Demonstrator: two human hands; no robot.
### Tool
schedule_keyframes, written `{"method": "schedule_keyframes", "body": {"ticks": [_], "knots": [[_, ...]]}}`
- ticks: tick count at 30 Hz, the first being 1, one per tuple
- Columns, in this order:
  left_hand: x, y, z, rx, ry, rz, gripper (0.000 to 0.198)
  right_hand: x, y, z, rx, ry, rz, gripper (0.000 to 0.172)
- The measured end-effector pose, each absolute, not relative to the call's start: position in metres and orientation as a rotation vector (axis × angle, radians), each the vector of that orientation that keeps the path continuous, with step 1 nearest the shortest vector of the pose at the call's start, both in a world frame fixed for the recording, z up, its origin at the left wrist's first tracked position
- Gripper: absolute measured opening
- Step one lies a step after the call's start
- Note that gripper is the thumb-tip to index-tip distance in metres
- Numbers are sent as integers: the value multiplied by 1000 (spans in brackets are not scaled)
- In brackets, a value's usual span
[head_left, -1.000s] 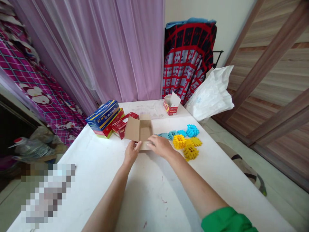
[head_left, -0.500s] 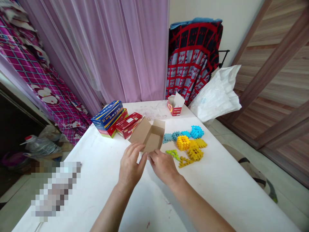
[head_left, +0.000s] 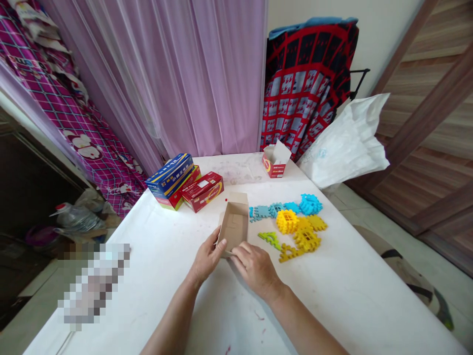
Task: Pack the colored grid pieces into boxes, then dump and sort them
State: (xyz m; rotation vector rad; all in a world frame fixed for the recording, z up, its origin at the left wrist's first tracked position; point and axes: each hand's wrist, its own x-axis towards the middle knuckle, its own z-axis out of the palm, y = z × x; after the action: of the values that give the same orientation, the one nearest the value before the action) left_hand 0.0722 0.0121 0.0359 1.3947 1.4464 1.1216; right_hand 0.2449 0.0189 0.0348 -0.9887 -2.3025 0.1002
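An unfolded-looking brown cardboard box tray stands on the table, its long side pointing away from me and its walls raised. My left hand grips its left wall near the front corner. My right hand presses on its near end, fingers over the edge. To the right lie plastic interlocking toy pieces: a blue cluster, a yellow cube, and a flat green piece. The box's underside is hidden.
The white table holds a blue printed box and a red printed box at the back left, plus a small open red box at the back. A white plastic bag stands beyond the right edge; a curtain hangs behind.
The cardboard has turned from lying crosswise with spread flaps to pointing away from me, with its walls folded up. Both hands have moved closer around its near end. The view has shifted slightly.
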Motion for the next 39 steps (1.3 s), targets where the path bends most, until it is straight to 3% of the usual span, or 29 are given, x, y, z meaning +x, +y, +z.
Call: {"method": "schedule_keyframes", "body": {"ticks": [4,8,18,20,25,28,35,39], "knots": [[74,19,31,1337,1628,1114,51,247,17,24,-873,-2148,173,17],[74,21,34,1422,1616,1036,50,248,19,17,-818,-2048,203,21],[67,15,6,1841,1509,1031,85,248,26,10,-958,-1920,356,22],[61,16,5,1971,1537,1022,79,248,26,8,-953,-1904,347,23],[54,17,9,2279,1501,988,36,249,25,11,-920,-1912,341,29],[55,17,14,2321,1516,966,21,249,26,14,-907,-1918,326,34],[54,12,32,2419,1723,894,22,253,23,29,-939,-1934,313,39],[46,5,42,2433,1906,824,26,302,33,40,-1104,-1772,69,32]]}}
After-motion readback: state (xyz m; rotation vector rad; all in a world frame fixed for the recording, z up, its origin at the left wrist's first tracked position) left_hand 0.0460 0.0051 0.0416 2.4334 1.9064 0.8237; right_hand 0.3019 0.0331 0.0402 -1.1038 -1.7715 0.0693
